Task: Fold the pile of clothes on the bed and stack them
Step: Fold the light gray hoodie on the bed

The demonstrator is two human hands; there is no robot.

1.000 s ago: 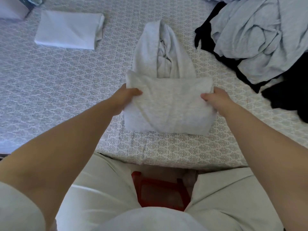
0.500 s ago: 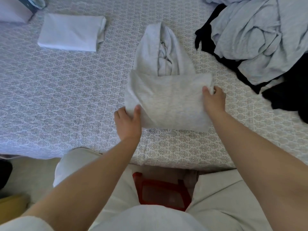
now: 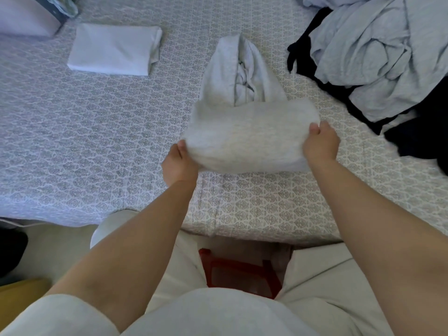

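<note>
A light grey hoodie lies partly folded in the middle of the patterned bed, its hood pointing away from me. My left hand grips the near left corner of the folded body and lifts it. My right hand grips the right edge, thumb on top. A folded white garment lies at the far left. The unfolded pile of light blue-grey and black clothes sits at the far right.
A box or bag stands at the far left corner of the bed. A red stool shows between my knees below the bed edge. A yellow object lies on the floor at the left.
My left hand slid from the hoodie's upper left edge down to its near left corner and now lifts it. The near edge has risen off the bed. My right hand stays on the right edge.
</note>
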